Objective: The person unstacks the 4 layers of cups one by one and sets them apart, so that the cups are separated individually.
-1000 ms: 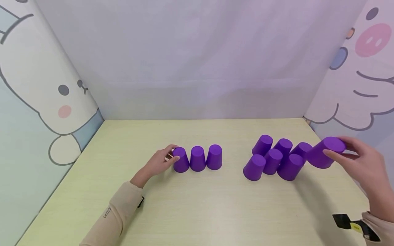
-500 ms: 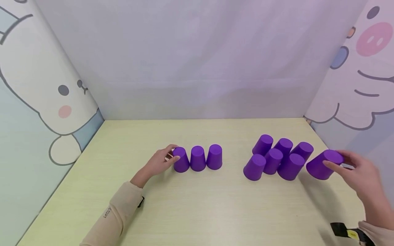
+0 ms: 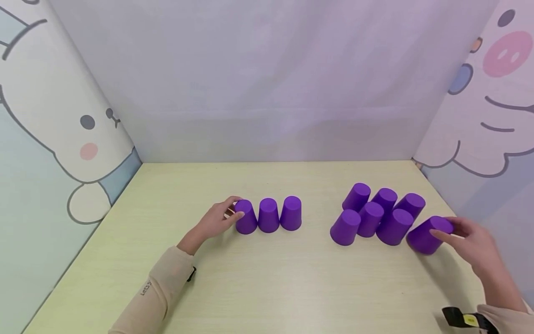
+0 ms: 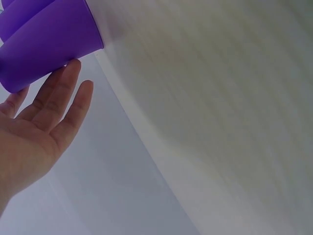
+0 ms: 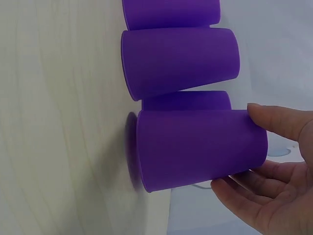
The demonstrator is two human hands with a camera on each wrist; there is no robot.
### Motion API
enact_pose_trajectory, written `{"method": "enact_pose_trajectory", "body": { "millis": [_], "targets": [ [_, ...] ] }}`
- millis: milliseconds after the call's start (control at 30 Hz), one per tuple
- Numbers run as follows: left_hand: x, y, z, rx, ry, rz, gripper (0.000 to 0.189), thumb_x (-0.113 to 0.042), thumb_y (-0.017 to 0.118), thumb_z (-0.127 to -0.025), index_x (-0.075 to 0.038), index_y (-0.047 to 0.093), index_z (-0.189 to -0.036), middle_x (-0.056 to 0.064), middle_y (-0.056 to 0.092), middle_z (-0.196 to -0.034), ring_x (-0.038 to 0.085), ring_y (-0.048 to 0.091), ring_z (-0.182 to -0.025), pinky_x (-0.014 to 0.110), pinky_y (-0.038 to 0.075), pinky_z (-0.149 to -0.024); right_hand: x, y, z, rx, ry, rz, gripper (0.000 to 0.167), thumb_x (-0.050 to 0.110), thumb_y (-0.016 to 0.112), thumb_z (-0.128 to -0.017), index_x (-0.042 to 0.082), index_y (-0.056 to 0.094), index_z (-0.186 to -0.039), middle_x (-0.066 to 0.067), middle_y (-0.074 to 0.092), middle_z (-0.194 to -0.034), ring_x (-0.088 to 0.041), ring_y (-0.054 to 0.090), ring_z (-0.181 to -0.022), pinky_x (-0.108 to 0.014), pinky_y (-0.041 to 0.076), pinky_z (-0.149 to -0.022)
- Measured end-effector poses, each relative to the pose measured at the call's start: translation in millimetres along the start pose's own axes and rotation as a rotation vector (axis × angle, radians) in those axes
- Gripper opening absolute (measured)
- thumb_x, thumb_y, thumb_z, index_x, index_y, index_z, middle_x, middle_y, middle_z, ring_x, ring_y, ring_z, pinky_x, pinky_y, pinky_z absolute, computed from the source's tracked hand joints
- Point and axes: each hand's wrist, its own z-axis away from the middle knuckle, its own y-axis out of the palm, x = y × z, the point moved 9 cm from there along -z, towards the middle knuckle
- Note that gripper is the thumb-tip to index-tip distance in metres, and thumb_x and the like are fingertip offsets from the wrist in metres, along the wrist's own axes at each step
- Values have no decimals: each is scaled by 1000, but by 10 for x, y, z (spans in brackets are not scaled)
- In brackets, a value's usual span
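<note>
With thumb and fingers around its upper part, my right hand [image 3: 473, 243] holds an upside-down purple cup [image 3: 426, 237] at the right end of the cup group. The right wrist view shows this held cup [image 5: 200, 147] with its rim a slight gap off the table. My left hand [image 3: 217, 219] has its thumb and fingers about the leftmost cup [image 3: 246, 218] of a row of three. In the left wrist view, fingertips touch the side of that cup [image 4: 54, 44]. Beside it stand a middle cup [image 3: 268, 216] and a right cup [image 3: 290, 214], both upside down.
Several more upside-down purple cups stand close together on the right, among them a front left cup [image 3: 345, 228] and a front right cup [image 3: 394, 227]. The pale wooden table [image 3: 267, 287] meets a grey-white back curtain [image 3: 267, 93] and cartoon-printed side walls.
My right hand has lowered its cup toward the table, moving it slightly left and nearer, beside the group. The left hand and its row of cups have stayed put.
</note>
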Motion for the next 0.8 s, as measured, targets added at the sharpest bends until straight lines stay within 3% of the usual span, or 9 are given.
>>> {"method": "enact_pose_trajectory", "body": {
  "millis": [200, 333, 500, 667, 800],
  "targets": [
    [-5, 0, 3, -2, 6, 2, 39, -33, 51, -94, -9, 47, -124, 6, 61, -95, 18, 58, -83, 30, 48, -68, -34, 60, 12, 32, 14, -1, 53, 30, 70, -81, -5, 51, -115, 39, 44, -82, 22, 39, -75, -12, 36, -59],
    [-16, -4, 5, -5, 11, 2, 38, -32, 51, -93, -9, 47, -123, 6, 61, -95, 17, 58, -83, 30, 48, -68, -6, 20, 23, 0, 24, 24, 63, 32, 69, -81, -7, 46, -124, 41, 40, -83, 23, 34, -76, -15, 34, -61],
    [-57, -17, 6, -12, 25, 2, 38, -31, 53, -93, -7, 48, -123, 6, 61, -94, 17, 59, -82, 30, 48, -67, 68, -58, 31, -60, 91, 12, 75, 37, 68, -81, -7, 36, -134, 33, 38, -89, 21, 35, -72, -11, 37, -58],
    [-71, -26, 13, -13, 28, 2, 38, -30, 53, -93, -6, 48, -123, 7, 61, -94, 18, 59, -82, 29, 48, -66, 251, -155, 67, -134, 72, -76, 68, 31, 69, -82, 5, 39, -137, 33, 40, -91, 20, 39, -74, -5, 38, -59],
    [-67, -23, 20, -10, 30, 2, 38, -29, 53, -93, -6, 48, -123, 7, 61, -94, 18, 59, -82, 29, 48, -66, 460, -207, 91, -177, 4, -192, 50, 20, 70, -81, 23, 51, -127, 36, 46, -90, 21, 46, -78, -2, 37, -63]
  ]
}}
